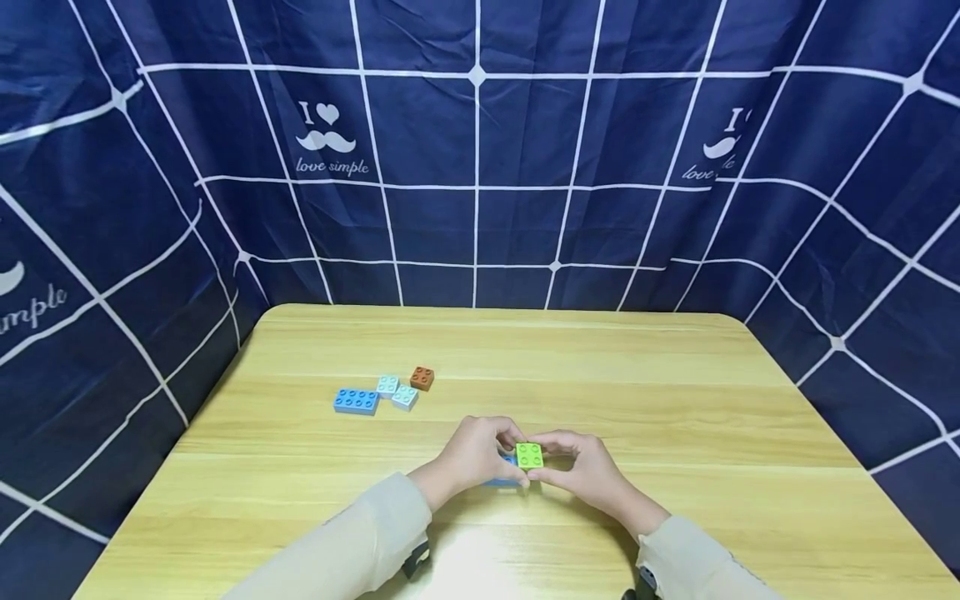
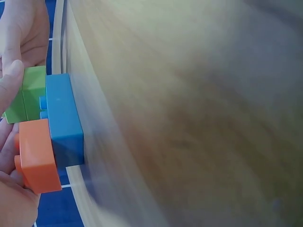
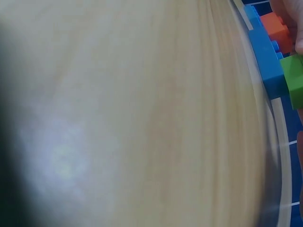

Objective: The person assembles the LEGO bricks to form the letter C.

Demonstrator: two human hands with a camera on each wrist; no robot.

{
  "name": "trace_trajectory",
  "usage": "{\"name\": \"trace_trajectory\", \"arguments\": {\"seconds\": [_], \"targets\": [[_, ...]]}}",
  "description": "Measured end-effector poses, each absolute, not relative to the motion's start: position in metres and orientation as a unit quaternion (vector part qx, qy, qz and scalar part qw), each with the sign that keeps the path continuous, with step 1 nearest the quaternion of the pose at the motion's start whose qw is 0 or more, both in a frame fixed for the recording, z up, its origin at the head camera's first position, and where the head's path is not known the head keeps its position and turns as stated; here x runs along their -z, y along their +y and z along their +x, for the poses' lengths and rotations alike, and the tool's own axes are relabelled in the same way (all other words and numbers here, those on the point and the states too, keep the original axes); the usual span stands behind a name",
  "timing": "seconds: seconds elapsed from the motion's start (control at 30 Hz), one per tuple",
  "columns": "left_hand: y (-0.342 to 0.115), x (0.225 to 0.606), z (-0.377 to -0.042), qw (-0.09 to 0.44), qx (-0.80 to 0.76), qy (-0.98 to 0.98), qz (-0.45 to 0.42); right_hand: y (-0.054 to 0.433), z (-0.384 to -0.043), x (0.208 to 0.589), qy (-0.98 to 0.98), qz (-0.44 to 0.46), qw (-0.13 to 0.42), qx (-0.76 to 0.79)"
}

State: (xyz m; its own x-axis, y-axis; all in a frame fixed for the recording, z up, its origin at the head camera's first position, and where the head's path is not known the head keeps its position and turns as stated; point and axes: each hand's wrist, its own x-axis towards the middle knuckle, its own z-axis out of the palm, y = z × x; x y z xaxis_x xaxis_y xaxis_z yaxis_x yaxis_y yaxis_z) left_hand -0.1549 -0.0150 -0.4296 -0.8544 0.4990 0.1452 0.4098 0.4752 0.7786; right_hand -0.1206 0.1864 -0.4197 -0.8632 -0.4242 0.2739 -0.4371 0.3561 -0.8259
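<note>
Both hands meet near the front middle of the table in the head view. My left hand [image 1: 467, 454] and my right hand [image 1: 588, 475] pinch a lime-green brick [image 1: 529, 455] between thumbs and fingers, front and back. A seam across the green [image 2: 34, 90] in the left wrist view suggests two stacked bricks. It sits against the studs of a long blue brick [image 3: 267, 61]. Beside it on the blue is an orange brick [image 2: 40, 153], under my left hand and hidden in the head view. Another blue piece [image 3: 253, 15] shows beyond the orange in the right wrist view.
Left of the hands and farther back lie loose bricks: a long blue one [image 1: 356, 402], two pale blue ones [image 1: 387, 385] and a brown one [image 1: 422, 378]. The wooden table [image 1: 637, 375] has a dark blue gridded curtain [image 1: 525, 225] around its back and sides.
</note>
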Motion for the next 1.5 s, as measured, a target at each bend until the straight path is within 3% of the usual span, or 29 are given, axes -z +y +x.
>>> {"name": "trace_trajectory", "arguments": {"seconds": [0.43, 0.8, 1.17, 1.5], "targets": [[-0.047, 0.433, -0.167, 0.074, -0.449, 0.851, 0.262, 0.194, -0.136, 0.450, -0.843, 0.244, 0.020, -0.479], [-0.114, 0.430, -0.197, -0.004, -0.486, 0.849, 0.205, 0.182, -0.120, 0.416, -0.846, 0.229, 0.006, -0.481], [-0.160, 0.434, -0.217, -0.056, -0.433, 0.883, 0.174, 0.182, -0.121, 0.414, -0.848, 0.217, -0.005, -0.484], [-0.167, 0.433, -0.232, -0.026, -0.377, 0.910, 0.168, 0.181, -0.122, 0.413, -0.845, 0.216, -0.006, -0.488]]}}
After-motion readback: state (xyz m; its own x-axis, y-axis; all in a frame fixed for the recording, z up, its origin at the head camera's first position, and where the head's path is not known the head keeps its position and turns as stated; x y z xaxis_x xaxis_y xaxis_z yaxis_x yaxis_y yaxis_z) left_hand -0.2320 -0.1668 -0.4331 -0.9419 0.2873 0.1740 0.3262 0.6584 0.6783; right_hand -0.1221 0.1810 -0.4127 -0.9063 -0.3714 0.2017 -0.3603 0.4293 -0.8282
